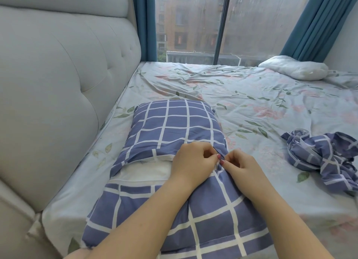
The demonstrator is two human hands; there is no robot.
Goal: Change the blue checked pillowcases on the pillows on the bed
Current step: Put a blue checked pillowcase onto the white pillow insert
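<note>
A pillow in a blue checked pillowcase [174, 123] lies lengthwise on the bed in front of me. Its opening gapes across the middle, and the white inner pillow [143, 171] shows there on the left. My left hand [193, 161] and my right hand [242, 167] meet at the right part of that opening. Both pinch the pillowcase's edge between thumb and fingertips, almost touching each other. A second blue checked pillowcase [321, 158] lies crumpled and off its pillow at the right. A bare white pillow [294, 67] rests at the far right by the window.
The floral bed sheet [242, 96] is wrinkled. A padded grey headboard [58, 74] runs along the left side. A large window [222, 24] with blue curtains [319, 22] stands beyond the bed's far edge.
</note>
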